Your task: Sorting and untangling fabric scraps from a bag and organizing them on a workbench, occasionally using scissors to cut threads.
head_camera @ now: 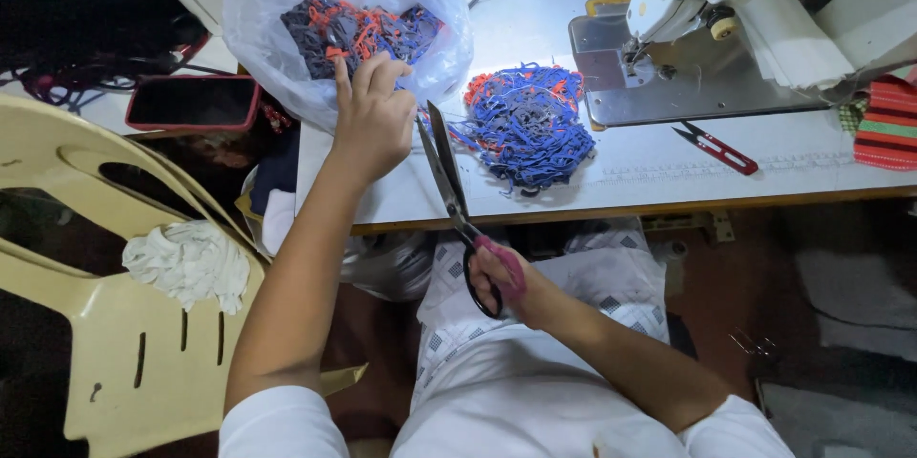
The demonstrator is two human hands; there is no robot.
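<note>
At the edge of a white sewing table (669, 176), a left hand (373, 119) is stretched toward a clear plastic bag (272, 19) of dark, orange and blue fabric pieces (358, 28); the fingers are held loosely together and curled at the bag's open mouth, though whether anything is pinched cannot be told, since the fingertips are turned away. Large scissors (449, 186) are gripped by the right hand (501, 276), whose fingers are closed through the pink handle loops, the dark blades raised nearly shut and angled toward the left hand. Just beside the blades, a heap of blue and orange cord (525, 124) is seen on the table. A sewing machine (764, 0) is cut off at the top, and small red-handled snips (716, 148) are laid below it. A cream plastic chair (105, 324) bearing a crumpled white cloth (186, 262) is partly cropped at left.
</note>
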